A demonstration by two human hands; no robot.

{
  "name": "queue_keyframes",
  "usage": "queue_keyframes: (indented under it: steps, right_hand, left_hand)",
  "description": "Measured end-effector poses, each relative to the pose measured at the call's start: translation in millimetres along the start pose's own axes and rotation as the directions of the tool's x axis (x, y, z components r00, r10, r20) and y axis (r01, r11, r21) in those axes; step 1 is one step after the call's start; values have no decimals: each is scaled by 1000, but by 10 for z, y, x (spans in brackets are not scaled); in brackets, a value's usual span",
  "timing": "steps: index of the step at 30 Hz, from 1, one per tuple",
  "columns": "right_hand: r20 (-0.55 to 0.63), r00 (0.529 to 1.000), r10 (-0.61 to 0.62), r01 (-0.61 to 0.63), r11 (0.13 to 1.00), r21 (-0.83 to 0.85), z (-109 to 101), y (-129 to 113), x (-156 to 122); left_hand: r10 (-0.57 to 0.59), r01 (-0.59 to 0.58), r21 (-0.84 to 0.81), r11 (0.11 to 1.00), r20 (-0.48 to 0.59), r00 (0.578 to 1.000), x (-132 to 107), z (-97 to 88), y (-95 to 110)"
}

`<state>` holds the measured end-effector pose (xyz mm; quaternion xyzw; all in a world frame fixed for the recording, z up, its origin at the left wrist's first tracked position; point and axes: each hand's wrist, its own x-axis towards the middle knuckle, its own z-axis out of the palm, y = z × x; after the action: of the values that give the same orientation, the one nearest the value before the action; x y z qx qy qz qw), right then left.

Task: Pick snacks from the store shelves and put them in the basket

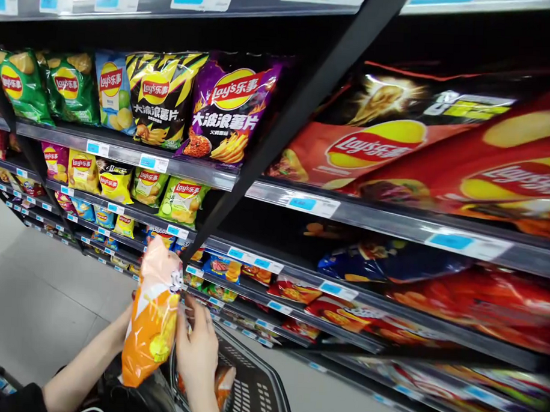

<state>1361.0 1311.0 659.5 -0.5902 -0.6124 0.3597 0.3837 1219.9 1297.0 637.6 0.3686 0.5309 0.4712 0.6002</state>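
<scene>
An orange and pale pink snack bag [151, 322] is held upright and slightly tilted in front of the shelves. My left hand [127, 318] grips it from the left and behind; the bag hides most of those fingers. On the bag's right side, my right hand [198, 341] has its fingers bent around the edge. Beneath my right arm is a dark shopping basket [255, 379], with a packet [224, 381] of orange and brown colours partly visible inside.
Shelves [204, 170] of chip bags run along the front and right, with price tags on their edges. A purple chip bag [235, 108] stands beside a black shelf upright [301, 93]. Larger red bags [376, 149] fill the right side, blurred. Grey floor [65, 277] shows at left.
</scene>
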Motion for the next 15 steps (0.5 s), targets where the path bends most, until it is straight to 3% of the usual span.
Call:
queue_keyframes:
  steps: [2, 5, 8, 10, 12, 15]
  right_hand:
    - [16, 1000, -21, 20, 995, 100, -64, -26, -139]
    - [170, 985, -34, -28, 937, 349, -110, -119, -326]
    - [256, 967, 23, -154, 847, 509, -97, -211, -392]
    - [310, 944, 109, -289, 727, 622, -109, -214, -383]
    - [382, 907, 178, -409, 588, 697, -163, -163, -374]
    - [471, 854, 220, -517, 451, 727, -279, -50, -392]
  left_hand:
    - [66, -67, -14, 998, -32, 997, -82, 1, 102]
    - [161, -158, 28, 987, -136, 978, -208, 49, 259]
    - [261, -203, 280, 938, -188, 947, -356, 91, 427]
    - [305, -206, 494, 845, -128, 944, -446, 61, 555]
    - [285, -216, 560, 800, -38, 958, -505, -26, 674]
    - [157, -197, 305, 932, 151, 976, -527, -184, 769]
